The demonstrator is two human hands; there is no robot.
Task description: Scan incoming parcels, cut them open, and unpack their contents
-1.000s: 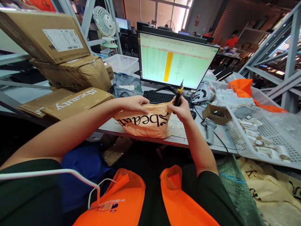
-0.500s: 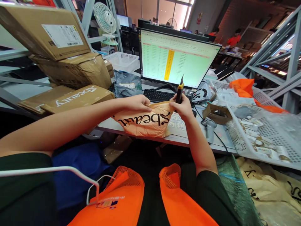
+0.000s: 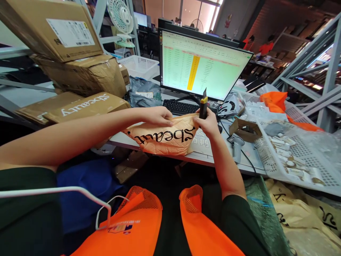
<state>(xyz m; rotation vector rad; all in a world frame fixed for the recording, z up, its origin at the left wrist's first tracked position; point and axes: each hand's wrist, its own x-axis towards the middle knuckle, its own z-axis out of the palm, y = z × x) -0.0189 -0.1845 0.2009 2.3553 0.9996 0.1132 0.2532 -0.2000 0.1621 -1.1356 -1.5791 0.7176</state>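
A tan mailer bag (image 3: 166, 140) with black lettering, upside down to me, hangs at the desk's front edge between both hands. My left hand (image 3: 160, 115) is closed on its upper edge, thumb on the near side. At the bag's upper right corner, my right hand (image 3: 207, 121) pinches it while also holding a utility knife (image 3: 203, 106). The knife's black handle has a yellow tip, and its bare blade points up. What lies inside the bag is hidden.
Cardboard boxes (image 3: 80, 74) are stacked at the left. Behind the bag stand a keyboard (image 3: 181, 106) and monitor (image 3: 202, 64). To the right are a barcode scanner (image 3: 236, 147), an open small carton (image 3: 245, 129) and a white basket (image 3: 301, 156) holding small tubes and bottles.
The view has shifted slightly. Both hands keep their hold on the bag, and the knife stands a little more upright.
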